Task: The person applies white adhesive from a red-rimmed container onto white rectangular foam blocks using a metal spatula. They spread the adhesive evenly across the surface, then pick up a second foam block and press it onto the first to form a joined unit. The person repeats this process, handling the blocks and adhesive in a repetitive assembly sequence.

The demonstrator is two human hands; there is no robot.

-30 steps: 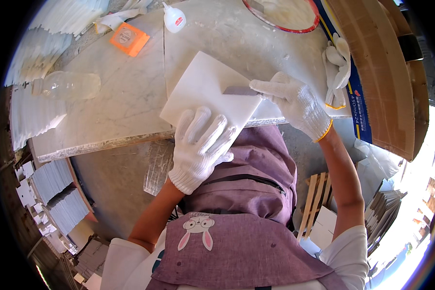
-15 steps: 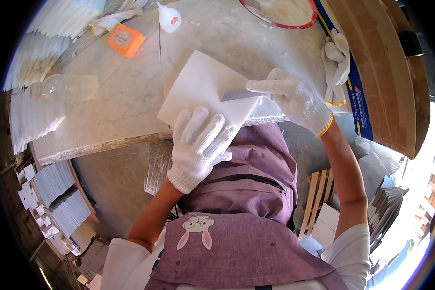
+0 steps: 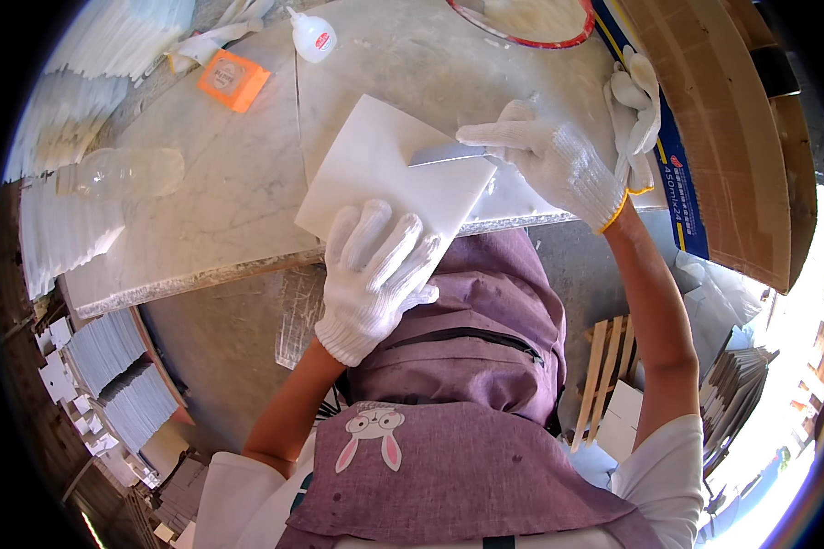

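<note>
Head view, items ordered outward from the wearer, positions given relative to the white tile [image 3: 384,178]:

- Purple apron [image 3: 458,393]: directly below the near corner of the tile, covering the lap.
- Left hand [image 3: 375,274]: gloved, fingers spread flat, palm pressing down on the near corner of the tile where it overhangs the table edge. Nothing gripped; acting as a clamp only. Keep pressure firm and vertical so the tile cannot pivot.
- White tile: lying flat and rotated diamond-wise on the marble slab table [image 3: 211,210], near corner just past the slab edge. Keep most of the tile supported by the slab; avoid further overhang.
- Metal blade [image 3: 449,154]: resting on the right half of the tile face, pointing toward its centre. Hold at a low angle and draw in short, even passes to avoid gouging the surface.
- Right hand [image 3: 549,160]: gloved, closed around the blade handle at the right edge of the tile, index finger extended along the top. Keep the wrist low and the stroke away from the left hand.
- Spare gloves [image 3: 636,110]: right of the tile, beyond the right hand.
- Clear plastic bottle [image 3: 124,174]: lying on its side, well left of the tile.
- Orange packet [image 3: 233,80] and small glue bottle [image 3: 313,37]: beyond the tile, upper left.
</note>
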